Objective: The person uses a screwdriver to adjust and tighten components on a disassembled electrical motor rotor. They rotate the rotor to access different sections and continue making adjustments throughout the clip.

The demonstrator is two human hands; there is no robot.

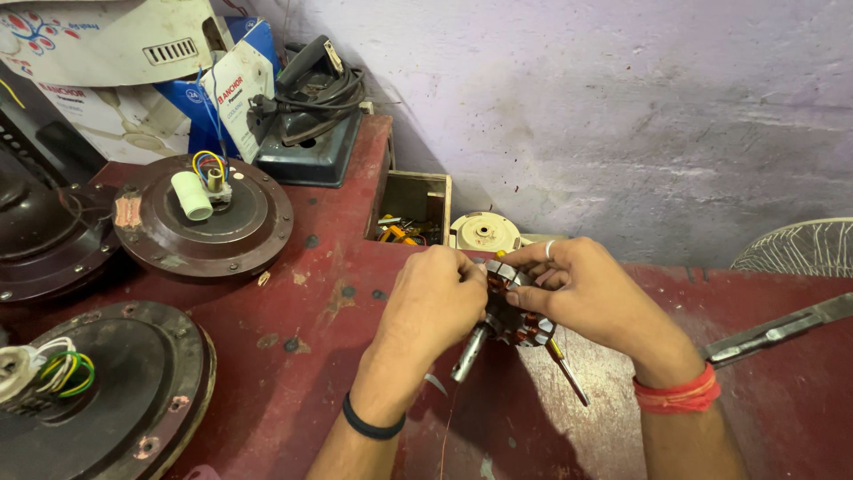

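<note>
Both hands grip a round copper-wound motor stator (515, 311) with a steel shaft above the red metal table (355, 267); the left hand (433, 298) closes around it, the right hand (582, 289) apparently pinches its rim.

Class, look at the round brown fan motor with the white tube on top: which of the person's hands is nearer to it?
Left. The left hand sits to the right of the fan motor, with bare red table between them. The right hand is farther right, beyond the left hand.
</note>
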